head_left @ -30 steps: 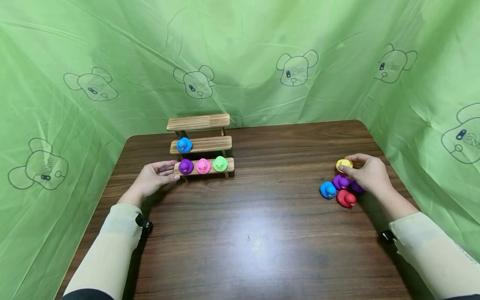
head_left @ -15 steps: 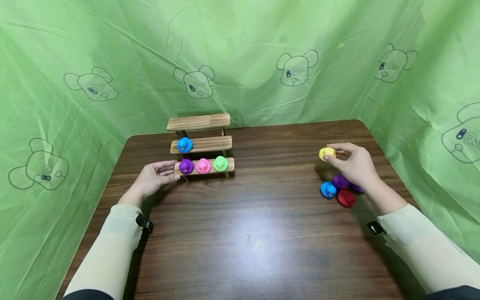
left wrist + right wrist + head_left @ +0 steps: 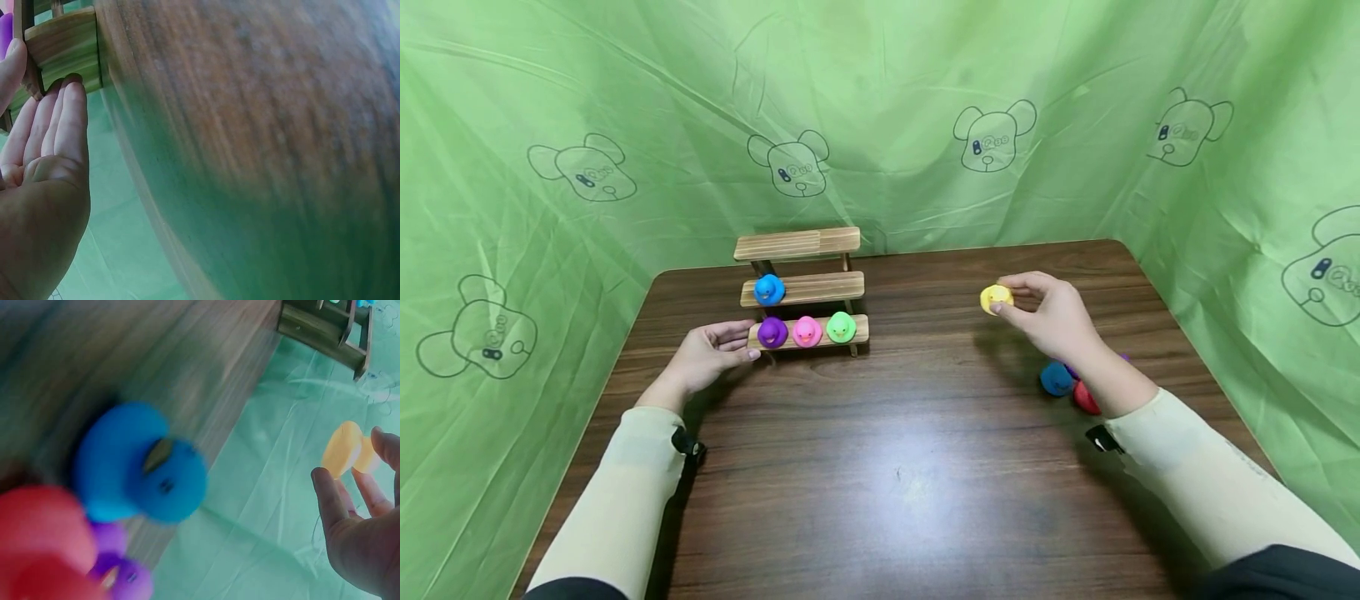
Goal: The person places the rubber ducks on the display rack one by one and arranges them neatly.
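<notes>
Head view: right hand (image 3: pixel 1052 315), thumb and fingertips slightly parted, pinching yellow duck (image 3: pixel 992 298), has swung leftward; loose blue duck (image 3: pixel 1055 379) and red duck (image 3: pixel 1084 398) lie behind fingers, wooden stand (image 3: pixel 820 288) well ahead. Carry seems midway. Left hand (image 3: pixel 698 360), fingers near-straight, holds stand's end.

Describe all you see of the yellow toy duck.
The yellow toy duck is small and rounded, its two bulges in the right wrist view apparently body and head; it looks like rubber or plastic. It hangs above the brown wooden table, in the gap between the tiered wooden stand and the loose blue duck. The right hand pinches it; nothing else appears to touch it.
</notes>
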Demonstrator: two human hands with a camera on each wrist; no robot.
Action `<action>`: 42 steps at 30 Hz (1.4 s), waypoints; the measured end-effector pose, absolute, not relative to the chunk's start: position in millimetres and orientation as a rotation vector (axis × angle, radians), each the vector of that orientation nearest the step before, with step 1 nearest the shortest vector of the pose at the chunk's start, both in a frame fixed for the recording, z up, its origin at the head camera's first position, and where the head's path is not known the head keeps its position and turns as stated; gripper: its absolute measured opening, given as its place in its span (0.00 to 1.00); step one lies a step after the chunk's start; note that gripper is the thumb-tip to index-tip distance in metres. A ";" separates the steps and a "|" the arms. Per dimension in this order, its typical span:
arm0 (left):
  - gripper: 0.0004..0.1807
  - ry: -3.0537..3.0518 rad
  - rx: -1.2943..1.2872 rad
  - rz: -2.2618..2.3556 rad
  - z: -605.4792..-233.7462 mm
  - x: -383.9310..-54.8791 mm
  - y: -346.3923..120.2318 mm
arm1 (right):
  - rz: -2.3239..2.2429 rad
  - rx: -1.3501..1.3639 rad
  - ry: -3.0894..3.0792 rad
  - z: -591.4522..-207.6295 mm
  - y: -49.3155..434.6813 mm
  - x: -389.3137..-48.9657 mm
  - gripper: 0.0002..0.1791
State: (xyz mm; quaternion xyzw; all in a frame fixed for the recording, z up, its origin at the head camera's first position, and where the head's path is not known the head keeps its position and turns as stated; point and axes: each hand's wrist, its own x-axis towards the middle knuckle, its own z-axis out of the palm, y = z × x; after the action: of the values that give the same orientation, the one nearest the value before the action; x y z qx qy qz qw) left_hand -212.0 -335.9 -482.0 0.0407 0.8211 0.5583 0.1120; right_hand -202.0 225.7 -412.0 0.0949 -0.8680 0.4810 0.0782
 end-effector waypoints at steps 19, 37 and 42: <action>0.36 2.408 0.111 1.668 -483.3 -211.7 -337.1 | 1.660 0.566 -2.492 -403.8 132.8 -234.7 0.20; 0.36 2.413 0.099 1.636 -481.3 -213.2 -336.6 | 1.657 0.675 -2.515 -395.0 54.6 -257.9 0.18; 0.36 2.420 0.091 1.622 -480.3 -212.3 -335.7 | 1.627 0.714 -2.532 -395.0 35.4 -259.9 0.18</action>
State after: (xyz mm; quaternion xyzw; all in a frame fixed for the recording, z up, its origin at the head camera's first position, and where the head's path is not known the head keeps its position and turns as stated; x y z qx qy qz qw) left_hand -212.3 -335.7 -480.3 0.0311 0.8249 0.5529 0.1135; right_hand -259.9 35.4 -395.0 0.2307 -0.8183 0.5260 0.0242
